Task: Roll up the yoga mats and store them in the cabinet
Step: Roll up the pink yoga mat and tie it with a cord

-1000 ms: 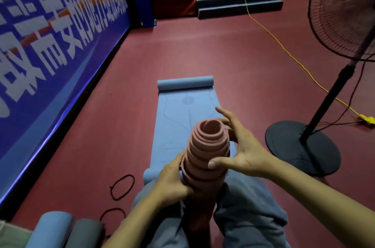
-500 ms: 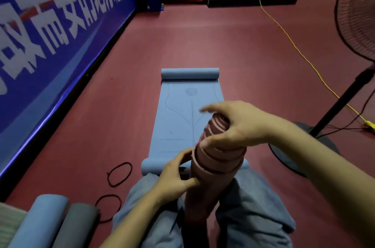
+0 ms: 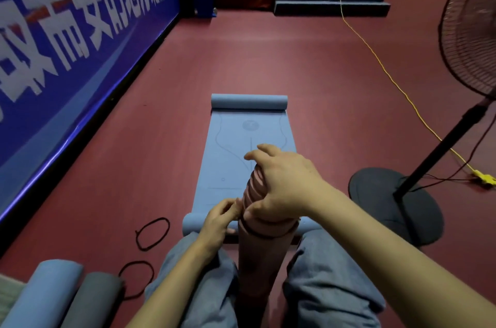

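Right hand (image 3: pixel 284 188) curls over the upright pink rolled mat's (image 3: pixel 261 247) top; left hand (image 3: pixel 218 220) fingers pinch its black band (image 3: pixel 257 232).

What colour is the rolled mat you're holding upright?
Pink, seen in the head view.
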`<state>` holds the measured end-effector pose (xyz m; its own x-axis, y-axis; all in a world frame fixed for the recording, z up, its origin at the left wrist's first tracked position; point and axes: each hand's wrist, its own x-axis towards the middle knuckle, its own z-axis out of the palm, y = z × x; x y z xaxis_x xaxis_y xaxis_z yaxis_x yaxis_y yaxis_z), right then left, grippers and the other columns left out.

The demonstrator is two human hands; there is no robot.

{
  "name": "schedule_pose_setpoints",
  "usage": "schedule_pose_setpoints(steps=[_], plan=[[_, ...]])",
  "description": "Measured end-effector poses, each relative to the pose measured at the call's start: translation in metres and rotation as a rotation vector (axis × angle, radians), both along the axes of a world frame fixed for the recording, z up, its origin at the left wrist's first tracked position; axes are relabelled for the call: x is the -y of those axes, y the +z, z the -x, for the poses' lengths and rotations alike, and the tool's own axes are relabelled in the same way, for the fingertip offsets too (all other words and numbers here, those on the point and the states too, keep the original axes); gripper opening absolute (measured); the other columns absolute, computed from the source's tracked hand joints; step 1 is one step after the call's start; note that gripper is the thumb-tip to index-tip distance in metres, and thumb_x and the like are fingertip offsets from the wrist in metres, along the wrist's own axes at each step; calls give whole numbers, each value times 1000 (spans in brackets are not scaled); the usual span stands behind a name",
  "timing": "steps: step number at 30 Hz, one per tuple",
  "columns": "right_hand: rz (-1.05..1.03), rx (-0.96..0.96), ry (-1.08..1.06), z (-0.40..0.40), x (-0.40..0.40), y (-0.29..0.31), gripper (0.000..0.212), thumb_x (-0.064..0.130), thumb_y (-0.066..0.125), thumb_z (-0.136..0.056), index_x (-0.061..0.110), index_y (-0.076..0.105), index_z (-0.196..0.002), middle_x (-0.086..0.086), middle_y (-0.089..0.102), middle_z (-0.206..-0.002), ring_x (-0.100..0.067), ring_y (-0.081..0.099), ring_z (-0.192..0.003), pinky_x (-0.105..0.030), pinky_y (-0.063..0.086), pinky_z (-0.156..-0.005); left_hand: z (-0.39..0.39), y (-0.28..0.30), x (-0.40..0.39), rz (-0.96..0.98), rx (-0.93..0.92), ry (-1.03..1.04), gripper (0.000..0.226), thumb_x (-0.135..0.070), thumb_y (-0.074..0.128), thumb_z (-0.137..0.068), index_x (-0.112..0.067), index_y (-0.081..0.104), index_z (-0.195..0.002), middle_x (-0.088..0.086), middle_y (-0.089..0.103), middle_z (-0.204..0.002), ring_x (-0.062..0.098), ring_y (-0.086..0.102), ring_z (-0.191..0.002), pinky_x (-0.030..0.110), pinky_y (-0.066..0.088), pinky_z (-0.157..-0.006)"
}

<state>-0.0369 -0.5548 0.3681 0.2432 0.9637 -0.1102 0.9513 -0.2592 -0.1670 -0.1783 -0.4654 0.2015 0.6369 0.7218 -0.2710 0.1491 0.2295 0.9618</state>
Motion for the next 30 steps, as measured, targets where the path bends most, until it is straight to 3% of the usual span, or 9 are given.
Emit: schedule_pose_setpoints(steps=[3, 7, 12, 17, 20, 22, 25, 27, 30], plan=[[8, 44, 10, 12, 13, 7, 96, 71, 78, -64, 36, 40, -145, 8, 48, -142, -28, 58, -120, -35, 45, -93, 9, 9, -4, 15, -74, -50, 51, -61, 74, -82, -11, 68, -91, 3, 69, -85, 13, 69, -80, 26, 54, -64], [54, 70, 46, 30, 37, 15, 91, 72, 78, -63, 32, 44, -138, 4, 53, -123, -29, 61, -109, -35, 48, -87, 18, 17, 5, 25, -169, -102, 19, -26, 64, -99, -9, 70, -96, -2, 66, -71, 12, 63, -59, 26, 50, -52], [115, 74, 51, 60, 59, 11, 79, 68, 81, -65, 28, 48, -124, 0, 48, -107, -30, 57, -91, -35, 43, -75, 18, 35, 8, -350, -573, -118, 24, -32, 56, -88, -10, 65, -89, 5, 72, -64, 23, 70, -53, 32, 56, -50], [58, 53, -49, 70, 71, 10, 59, 63, 76, -70, 27, 39, -96, 0, 38, -90, -29, 42, -77, -33, 34, -70, 21, 47, 30, -195, -671, -363, 45, -54, 46, -72, -13, 63, -75, 1, 70, -59, 18, 65, -54, 27, 51, -55], [35, 54, -111, 61, 75, 11, 50, 59, 72, -73, 26, 40, -93, 0, 39, -89, -30, 46, -81, -33, 35, -70, 18, 45, 28, -324, -741, -220, 51, -44, 36, -100, -7, 70, -89, 13, 73, -84, 30, 71, -82, 31, 52, -69], [-1, 74, -187, 44, 77, 16, 46, 58, 70, -73, 27, 41, -89, 2, 38, -84, -33, 51, -85, -33, 34, -70, 23, 44, 26, -446, -779, -24, 50, -37, 33, -96, -3, 70, -97, 18, 74, -100, 38, 68, -98, 36, 54, -83], [-8, 107, -303, 12, 81, 30, 46, 61, 67, -76, 25, 40, -84, 4, 38, -75, -31, 45, -79, -33, 35, -69, 30, 40, 31, -273, -543, 151, 42, -25, 35, -92, 2, 63, -76, 20, 71, -66, 34, 70, -59, 35, 57, -60], [17, 107, -328, 1, 84, 36, 48, 65, 65, -78, 24, 40, -83, 5, 39, -73, -30, 44, -76, -34, 37, -68, 30, 37, 37, -187, -444, 219, 33, -11, 40, -95, 8, 59, -77, 26, 66, -61, 29, 65, -43, 33, 52, -45], [23, 113, -262, 12, 88, 43, 50, 67, 67, -76, 25, 41, -86, 6, 36, -73, -29, 42, -78, -34, 35, -68, 22, 37, 37, -377, -493, 265, 30, -20, 44, -91, 0, 60, -74, 17, 68, -64, 33, 68, -57, 46, 59, -63]])
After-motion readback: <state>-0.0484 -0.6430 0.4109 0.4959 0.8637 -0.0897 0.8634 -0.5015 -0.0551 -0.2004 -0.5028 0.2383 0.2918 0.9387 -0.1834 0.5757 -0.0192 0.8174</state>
